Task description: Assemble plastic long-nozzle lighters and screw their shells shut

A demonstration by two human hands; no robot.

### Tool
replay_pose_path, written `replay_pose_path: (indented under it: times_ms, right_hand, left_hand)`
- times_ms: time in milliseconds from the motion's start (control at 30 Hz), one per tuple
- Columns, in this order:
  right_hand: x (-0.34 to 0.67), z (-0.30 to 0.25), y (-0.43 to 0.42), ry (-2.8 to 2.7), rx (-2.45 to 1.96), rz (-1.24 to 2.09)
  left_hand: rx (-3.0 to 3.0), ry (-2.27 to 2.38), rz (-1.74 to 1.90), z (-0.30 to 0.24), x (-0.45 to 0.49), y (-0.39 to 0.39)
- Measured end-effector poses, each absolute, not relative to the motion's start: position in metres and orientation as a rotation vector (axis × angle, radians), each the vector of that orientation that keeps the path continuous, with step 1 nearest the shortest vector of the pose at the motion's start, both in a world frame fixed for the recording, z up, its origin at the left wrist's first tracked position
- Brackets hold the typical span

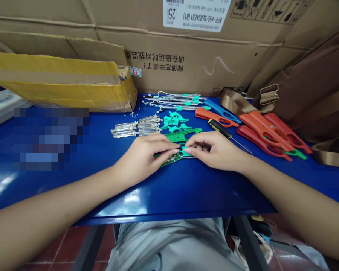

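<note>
Both hands meet over a green plastic handle shell [186,135] lying flat on the blue table [169,188]. My left hand [142,156] presses its fingertips together on the shell's near edge. My right hand [211,148] pinches a small teal plastic piece [185,152] at the same spot. A thin metal part lies under the fingers, mostly hidden.
Behind the hands lie several clear metal-tipped parts [135,128], loose teal pieces [173,122], assembled rods [172,101], a black-handled screwdriver [223,130] and orange, red and blue handle shells [260,131]. A yellow-taped carton [59,81] stands at the left, large cardboard boxes [186,49] behind.
</note>
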State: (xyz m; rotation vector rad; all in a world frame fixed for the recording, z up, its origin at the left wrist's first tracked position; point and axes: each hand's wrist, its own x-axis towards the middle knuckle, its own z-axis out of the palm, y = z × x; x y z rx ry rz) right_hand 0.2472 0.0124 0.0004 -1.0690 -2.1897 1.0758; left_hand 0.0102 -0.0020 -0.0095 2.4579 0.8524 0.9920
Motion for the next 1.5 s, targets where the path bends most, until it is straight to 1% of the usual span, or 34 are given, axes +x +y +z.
replay_pose_path:
  times_ms: [133, 267, 367, 533, 733, 1167, 1500]
  right_hand:
    - [0.246, 0.0, 0.013, -2.089, -1.124, 1.228]
    - [0.246, -0.002, 0.013, -2.065, -1.141, 1.246]
    - [0.248, -0.002, 0.012, -2.15, -1.103, 1.115]
    - [0.252, 0.003, 0.011, -2.402, -0.959, 0.762]
    - [0.259, 0.005, 0.012, -2.538, -0.848, 0.542]
    - [0.261, 0.005, 0.013, -2.636, -0.797, 0.267]
    - [0.262, 0.004, 0.012, -2.679, -0.836, 0.274]
  left_hand:
    - [2.469, 0.841, 0.987, -0.012, 0.009, -0.002]
    - [2.489, 0.847, 0.966, -0.01, 0.009, -0.003]
    - [2.496, 0.856, 0.993, -0.008, 0.009, -0.003]
    - [2.492, 0.881, 1.006, -0.007, 0.008, -0.002]
    - [2.498, 0.884, 1.007, -0.008, 0.008, -0.001]
    - [2.529, 0.897, 0.933, -0.009, 0.007, 0.0]
    - [2.517, 0.994, 0.784, -0.001, 0.007, -0.008]
